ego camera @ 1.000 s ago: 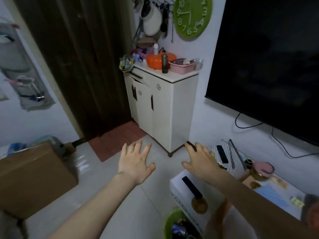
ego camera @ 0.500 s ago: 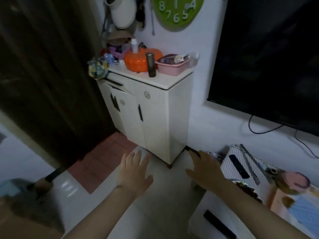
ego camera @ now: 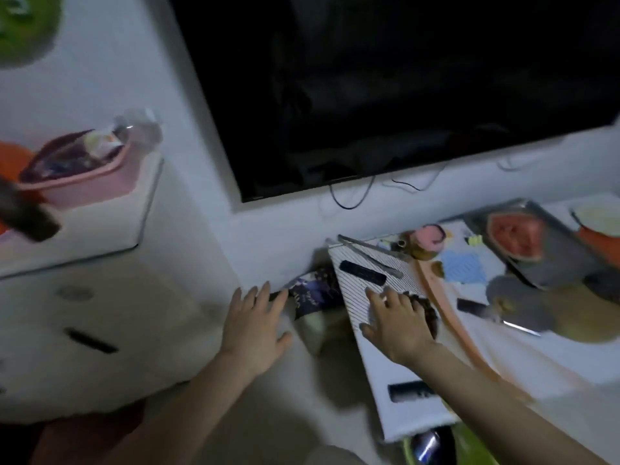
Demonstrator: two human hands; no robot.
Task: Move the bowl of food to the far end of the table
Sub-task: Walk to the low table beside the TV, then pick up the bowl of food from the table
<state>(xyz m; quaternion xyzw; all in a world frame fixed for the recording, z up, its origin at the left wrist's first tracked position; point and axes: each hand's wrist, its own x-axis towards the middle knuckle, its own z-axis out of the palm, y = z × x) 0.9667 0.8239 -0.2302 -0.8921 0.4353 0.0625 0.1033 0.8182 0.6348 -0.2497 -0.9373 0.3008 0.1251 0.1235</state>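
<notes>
Head view: left hand (ego camera: 255, 333) hangs spread and empty above the floor, apparently for balance; right hand (ego camera: 397, 325), fingers splayed, settles over the dark bowl of food (ego camera: 426, 308) at the table (ego camera: 419, 414) edge, likely readying a grip; beyond lies a remote (ego camera: 362, 272).

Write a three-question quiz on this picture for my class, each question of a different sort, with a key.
1. True or false: the right hand is spread over a bowl of dark food on the table.
2. Which hand is off the table, over the floor? A. left hand B. right hand
3. Fill in: the cut fruit on the tray is a ____.

Key
1. True
2. A
3. Watermelon
</notes>
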